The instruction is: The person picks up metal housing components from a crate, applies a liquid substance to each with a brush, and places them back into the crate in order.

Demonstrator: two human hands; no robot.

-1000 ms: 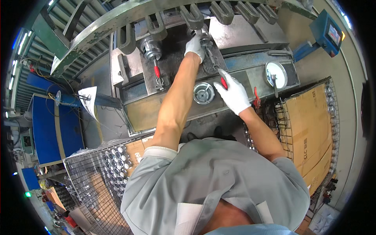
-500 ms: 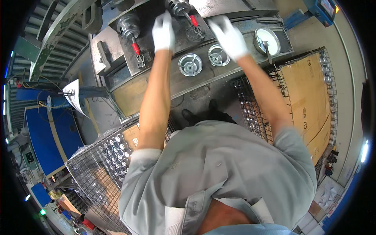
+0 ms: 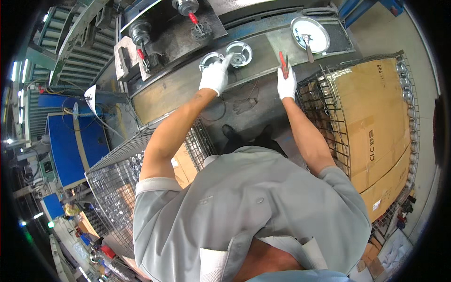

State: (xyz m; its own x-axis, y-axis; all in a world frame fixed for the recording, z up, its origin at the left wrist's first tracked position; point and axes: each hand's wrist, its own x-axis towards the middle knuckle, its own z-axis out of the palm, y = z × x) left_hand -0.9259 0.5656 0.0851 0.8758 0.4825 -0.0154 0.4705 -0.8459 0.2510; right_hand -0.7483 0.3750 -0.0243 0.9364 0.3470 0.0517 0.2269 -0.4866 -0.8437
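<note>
Two round, silvery metal castings with spoked middles lie side by side on the bench ledge. My white-gloved left hand [image 3: 216, 76] is at the left casting [image 3: 210, 59], its fingers closed over the near rim and covering part of it. Just beyond that hand's fingertips is the right casting [image 3: 239, 54]. In my right hand [image 3: 287, 85], also gloved in white, a red-handled tool resembling pliers [image 3: 283, 64] points away from me; my fingers hide its lower end. Two fixtures stand farther back on the dark plate, the left fixture [image 3: 139, 34] and the right fixture [image 3: 186, 6], each with a red-handled clamp.
A round pan of white material [image 3: 315, 29] with a brush-like tool sits at the ledge's right end. At my right is a wire basket [image 3: 339, 123] with cardboard [image 3: 376, 127] on it. Another wire basket [image 3: 105, 181] holding metal parts stands at my left.
Both hands have come back from the fixtures toward me. My left hand is now at the left casting, and the red-handled tool now shows in my right hand. The view has shifted.
</note>
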